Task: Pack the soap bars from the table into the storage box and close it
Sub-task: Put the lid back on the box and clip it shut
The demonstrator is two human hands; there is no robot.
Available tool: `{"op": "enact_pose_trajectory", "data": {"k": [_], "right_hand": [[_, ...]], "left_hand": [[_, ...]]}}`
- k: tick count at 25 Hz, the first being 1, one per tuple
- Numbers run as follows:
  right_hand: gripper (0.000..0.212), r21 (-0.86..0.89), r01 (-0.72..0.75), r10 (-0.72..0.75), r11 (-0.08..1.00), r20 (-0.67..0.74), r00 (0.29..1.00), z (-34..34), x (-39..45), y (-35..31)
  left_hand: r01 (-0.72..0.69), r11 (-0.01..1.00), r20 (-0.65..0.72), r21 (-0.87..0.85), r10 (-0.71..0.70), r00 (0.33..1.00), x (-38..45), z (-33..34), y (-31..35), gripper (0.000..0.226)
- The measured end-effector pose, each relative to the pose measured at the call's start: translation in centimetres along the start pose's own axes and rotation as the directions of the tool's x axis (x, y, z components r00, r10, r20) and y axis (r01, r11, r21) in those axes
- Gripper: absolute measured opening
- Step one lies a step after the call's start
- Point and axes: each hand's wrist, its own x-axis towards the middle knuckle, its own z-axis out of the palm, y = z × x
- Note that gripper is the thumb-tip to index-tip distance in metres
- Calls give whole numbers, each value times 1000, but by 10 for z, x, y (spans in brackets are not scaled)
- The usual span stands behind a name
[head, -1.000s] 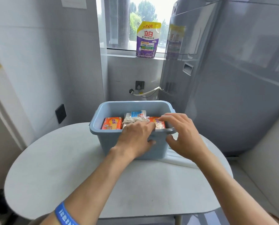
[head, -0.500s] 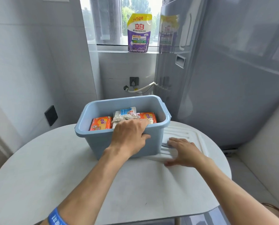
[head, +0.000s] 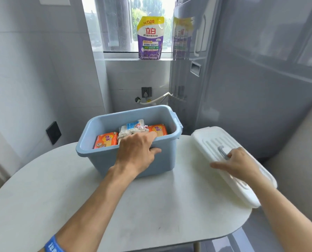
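A blue storage box [head: 100, 159] stands open on the white table [head: 42, 197]. Inside it lie two orange soap bars [head: 106, 140] [head: 158, 129] and a white and blue soap pack [head: 133, 126] between them. My left hand [head: 137, 153] grips the box's near rim, fingers over the edge and thumb on the outer wall. The white lid [head: 211, 140] lies tilted at the table's right side, partly past the edge. My right hand [head: 237, 162] rests on the lid, its fingers curled at the grey handle [head: 222, 151].
A tall grey refrigerator [head: 251, 88] stands close behind and to the right of the table. A purple and yellow detergent pouch [head: 150, 38] sits on the windowsill. A wall socket [head: 146, 92] and a white hose [head: 157, 100] are behind the box.
My right hand has pulled the white lid out from beside the box toward the right, so it now lies apart from the box. My left hand has stayed on the box's rim.
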Motion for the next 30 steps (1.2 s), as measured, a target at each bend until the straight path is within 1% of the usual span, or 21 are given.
{"op": "enact_pose_trajectory", "data": {"k": [2, 3, 4, 6, 7, 8, 9, 10, 11, 12, 14, 16, 17, 20, 21, 23, 25, 26, 28, 29, 30], "right_hand": [[66, 180, -77, 93, 981, -82, 992, -16, 2, 4], [66, 211, -72, 93, 975, -94, 991, -19, 1, -1], [66, 214, -40, 64, 976, -107, 992, -19, -2, -7], [69, 206, 71, -40, 976, -150, 988, -19, -7, -27], [69, 208, 135, -101, 969, -170, 980, -20, -11, -40], [67, 224, 209, -170, 952, -184, 968, -21, -13, -55], [65, 254, 288, -245, 923, -189, 951, -24, -15, -73], [65, 279, 360, -318, 890, -183, 930, -26, -17, -90], [65, 289, 427, -394, 857, -167, 904, -26, -18, -110], [66, 276, 489, -468, 828, -141, 872, -25, -19, -129], [69, 185, 609, -614, 771, -39, 789, -13, -20, -169], [69, 129, 707, -718, 696, 98, 689, 5, -21, -202], [69, 136, 730, -742, 670, 137, 656, 13, -21, -211], [65, 174, 739, -758, 650, 209, 618, 22, -10, -214], [61, 193, 733, -756, 653, 236, 611, 21, -5, -211], [44, 251, 707, -750, 661, 236, 617, 21, 0, -209], [26, 271, 710, -752, 650, 95, 653, 28, -4, -210], [23, 216, 726, -742, 653, -8, 670, 34, -7, -210], [26, 32, 693, -676, 721, -191, 712, 42, -16, -207], [26, -9, 644, -627, 765, -245, 740, 44, -17, -203], [26, -2, 602, -582, 799, -254, 772, 42, -16, -196]], "left_hand": [[13, 1000, 145, 22, -16, 989, -2, 7, 11, 30], [17, 1000, 201, 0, -17, 979, -1, 7, 14, 27], [30, 997, 249, -70, -11, 968, 1, 4, 14, 25], [92, 945, 321, -314, 15, 947, 7, -11, 4, 24], [136, 887, 313, -440, 10, 950, 9, -22, -3, 21], [193, 814, 260, -547, -54, 964, 9, -32, -13, 17], [259, 741, 182, -619, -185, 966, 9, -41, -25, 11], [322, 678, 101, -661, -345, 933, 7, -48, -38, 5], [381, 629, 29, -678, -495, 869, 3, -55, -53, 4], [432, 586, -15, -686, -605, 796, -2, -59, -67, 6], [505, 503, -28, -701, -728, 685, -14, -63, -93, 6], [567, 449, 32, -691, -765, 644, -28, -62, -114, 7], [598, 439, 80, -671, -759, 647, -33, -60, -122, 7], [656, 445, 224, -610, -697, 682, -44, -49, -132, 15], [657, 457, 249, -600, -673, 696, -46, -45, -132, 19], [652, 519, 230, -554, -657, 718, -46, -38, -130, 23], [648, 576, 169, -498, -669, 724, -44, -35, -127, 24], [646, 586, 149, -489, -674, 724, -43, -34, -126, 24], [642, 596, 143, -482, -670, 729, -42, -31, -121, 28], [645, 597, 156, -477, -665, 730, -43, -29, -120, 31], [650, 590, 173, -479, -663, 728, -45, -27, -118, 33]]}}
